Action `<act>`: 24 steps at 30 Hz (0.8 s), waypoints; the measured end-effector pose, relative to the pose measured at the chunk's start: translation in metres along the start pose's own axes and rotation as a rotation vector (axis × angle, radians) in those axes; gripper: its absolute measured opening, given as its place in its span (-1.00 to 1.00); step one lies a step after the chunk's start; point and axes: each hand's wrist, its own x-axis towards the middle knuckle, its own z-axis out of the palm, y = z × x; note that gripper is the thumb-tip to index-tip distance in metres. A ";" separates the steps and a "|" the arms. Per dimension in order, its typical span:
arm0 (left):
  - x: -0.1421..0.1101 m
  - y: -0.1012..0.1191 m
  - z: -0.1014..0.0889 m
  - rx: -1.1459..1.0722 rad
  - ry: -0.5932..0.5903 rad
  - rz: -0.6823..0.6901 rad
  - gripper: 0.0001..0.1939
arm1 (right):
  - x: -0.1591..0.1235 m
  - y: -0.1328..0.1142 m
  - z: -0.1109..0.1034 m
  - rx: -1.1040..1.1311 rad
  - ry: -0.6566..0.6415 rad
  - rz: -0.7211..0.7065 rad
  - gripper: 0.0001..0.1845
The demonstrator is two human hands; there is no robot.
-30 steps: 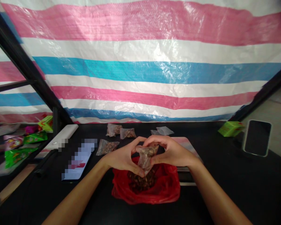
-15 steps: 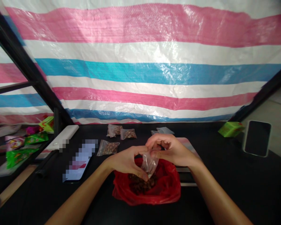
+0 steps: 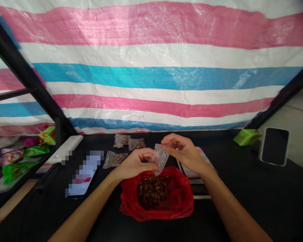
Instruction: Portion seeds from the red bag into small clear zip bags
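Observation:
A small clear zip bag [image 3: 162, 158] is held up between my two hands, with no brown pieces visible in it. My left hand [image 3: 138, 163] pinches its lower left side between thumb and fingers. At its upper right edge, my right hand [image 3: 179, 149] is closed on the plastic. Just below stands a red plastic bag [image 3: 180, 198], its mouth spread wide, with a heap of small brown pieces [image 3: 153, 191] inside; their exact kind is hard to tell. Beyond my left hand lies a filled zip bag [image 3: 115, 159], with filled bags [image 3: 136, 144] farther back.
A phone [image 3: 84, 178] lies to the left, near a white device [image 3: 67, 148]. Behind my right hand is a flat light-coloured object [image 3: 195, 168]. A green box [image 3: 246, 137] and an upright phone [image 3: 275, 146] stand at right. Green snack packets [image 3: 19, 169] lie far left.
Both hands have risen with the clear bag away from the red bag, uncovering the brown heap. The clear bag is now more stretched out between them. The view has shifted slightly.

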 end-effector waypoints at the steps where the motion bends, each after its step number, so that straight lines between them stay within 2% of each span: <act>1: 0.001 -0.002 -0.001 -0.033 0.042 -0.011 -0.66 | 0.002 0.002 0.000 -0.028 0.036 0.006 -0.84; 3: 0.003 -0.004 -0.004 -0.074 0.079 -0.041 -0.60 | 0.004 0.006 -0.001 -0.072 0.082 0.024 -0.82; 7: 0.001 -0.007 -0.005 -0.091 0.071 -0.082 -0.60 | 0.006 0.015 0.000 -0.107 0.108 0.029 -0.80; 11: -0.002 -0.006 -0.003 -0.073 -0.034 -0.107 -0.51 | 0.006 0.019 0.001 -0.024 0.028 0.028 -0.77; 13: -0.001 -0.006 -0.004 -0.034 -0.063 -0.090 -0.46 | 0.007 0.021 0.001 0.008 0.028 0.032 -0.75; 14: 0.000 -0.007 -0.006 0.015 -0.017 -0.071 -0.43 | 0.009 0.023 -0.001 0.011 0.056 0.033 -0.74; 16: 0.003 -0.011 -0.013 0.215 0.210 -0.004 -0.39 | 0.011 0.029 -0.007 -0.027 0.176 0.033 -0.74; 18: 0.006 -0.018 -0.024 0.549 0.480 0.067 -0.47 | 0.014 0.039 -0.015 -0.134 0.343 0.030 -0.75; 19: 0.006 -0.023 -0.031 0.742 0.571 0.086 -0.55 | 0.015 0.045 -0.020 -0.208 0.417 0.033 -0.75; 21: 0.005 -0.032 -0.045 1.060 0.669 0.059 -0.62 | 0.016 0.058 -0.030 -0.388 0.494 0.048 -0.75; 24: 0.001 -0.042 -0.058 1.280 0.661 -0.064 -0.64 | 0.015 0.074 -0.040 -0.595 0.482 0.058 -0.73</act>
